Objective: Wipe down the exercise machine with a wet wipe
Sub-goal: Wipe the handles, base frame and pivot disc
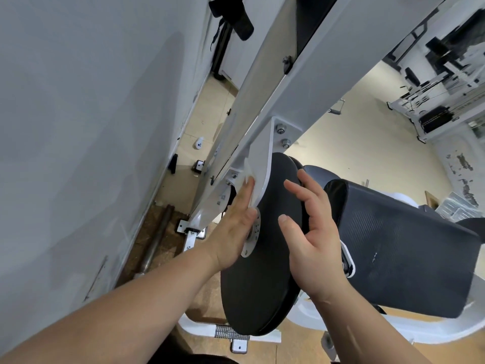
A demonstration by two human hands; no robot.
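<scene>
Pressing one wet wipe [248, 176] flat against the machine's white bracket [262, 153] was the left hand [233, 231], fingers straight. Right hand [315, 237] hovered loosely spread, holding nothing, beside one black disc [262, 285]. Two bolts [281, 129] sat on the bracket.

The floor is seen as pale beige tiling [349, 143] beyond the hands and as brown speckled matting [168, 256] below the left hand [233, 227]. A grey metal bar [154, 240] is laid on the matting, left of the left hand and along the wall. A small white object [199, 142] is seen farther off on the tiles. A white metal base frame [265, 337] is set below the right hand [312, 237].
</scene>
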